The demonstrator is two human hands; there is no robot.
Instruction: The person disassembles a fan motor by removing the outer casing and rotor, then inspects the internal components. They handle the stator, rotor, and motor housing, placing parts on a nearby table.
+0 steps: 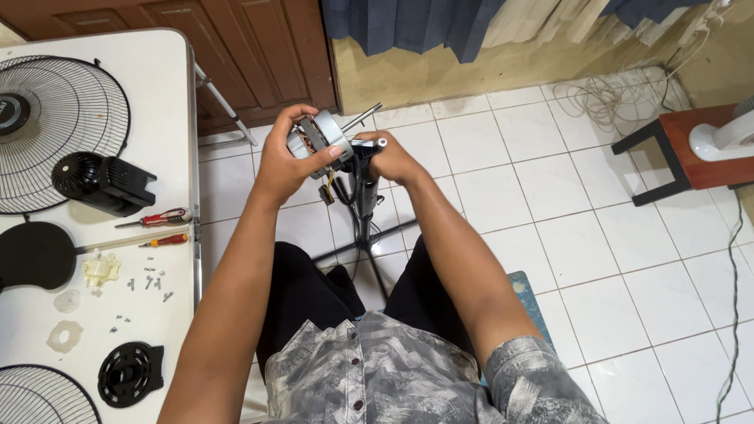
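Copper windings and grey metal show between the fingers of the left hand (287,161), whose grip is closed around a fan motor (316,140) held up in front of the person's chest, above the lap. A thin steel shaft (363,116) sticks out of the motor, pointing up and away to the right. The right hand (395,159) is wrapped shut around the black top of a fan stand (364,177), touching the motor's side; the stand's pole runs down between the person's knees to the white tiled floor (503,188), and a few wires hang between motor and stand.

To the left stands a white worktop (169,94). On it lie a wire fan guard (63,118), a black motor cover (102,182), two red-handled screwdrivers (157,218), a black fan blade (31,255), a pale plastic part (100,269), scattered small screws (153,283), a round black plate (129,373) and a second guard (39,396) at the near edge, all well apart from the hands. Far right, a dark stool (683,149) carries a white fan base (726,137), with a coiled cable (605,98) beside the wall
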